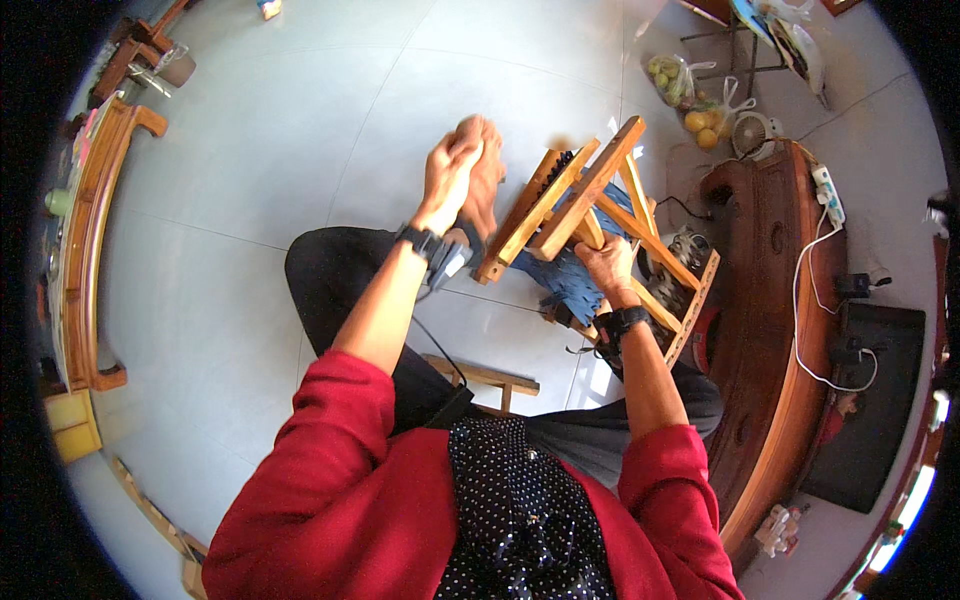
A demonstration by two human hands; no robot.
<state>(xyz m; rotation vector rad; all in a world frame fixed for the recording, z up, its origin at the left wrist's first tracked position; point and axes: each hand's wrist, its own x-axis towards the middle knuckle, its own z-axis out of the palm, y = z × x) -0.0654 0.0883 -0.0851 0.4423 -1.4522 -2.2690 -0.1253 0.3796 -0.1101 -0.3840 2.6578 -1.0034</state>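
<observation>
A wooden folding stool frame, with blue fabric strips hanging at it, is tilted in front of my right knee. My right hand is closed round one of its wooden bars. Left of the frame, apart from it, my left hand is raised over the floor. Motion doubles its outline, so its fingers cannot be made out. Both wrists wear dark bands with a small device.
A carved wooden cabinet stands close on the right, with a white power strip and cords. Beyond it are a small fan and bags of fruit. A low wooden stool lies between my legs. A wooden bench lines the left.
</observation>
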